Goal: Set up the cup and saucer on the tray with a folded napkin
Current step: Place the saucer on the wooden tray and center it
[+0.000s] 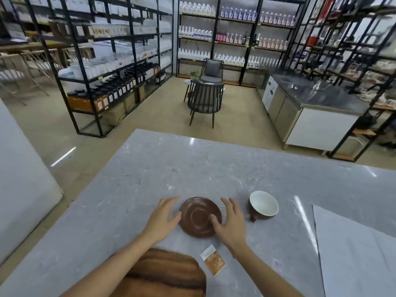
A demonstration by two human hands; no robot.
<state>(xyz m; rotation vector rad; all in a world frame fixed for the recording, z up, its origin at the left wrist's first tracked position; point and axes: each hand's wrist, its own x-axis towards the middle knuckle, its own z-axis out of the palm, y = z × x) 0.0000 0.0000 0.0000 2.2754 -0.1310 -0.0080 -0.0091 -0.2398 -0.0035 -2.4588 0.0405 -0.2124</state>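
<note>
Round brown ceramic saucer [200,217] mid-desk, beyond wooden tray [162,273]. Left hand [164,217], right hand [230,221] flank rim, grip apart, thumbs touching. Probably rigid, fragile, glaze slippery; lift by opposite rim edges.

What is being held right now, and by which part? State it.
Nothing is lifted. The left hand and right hand flank the brown saucer at its rim; the right thumb lies on it.
</note>
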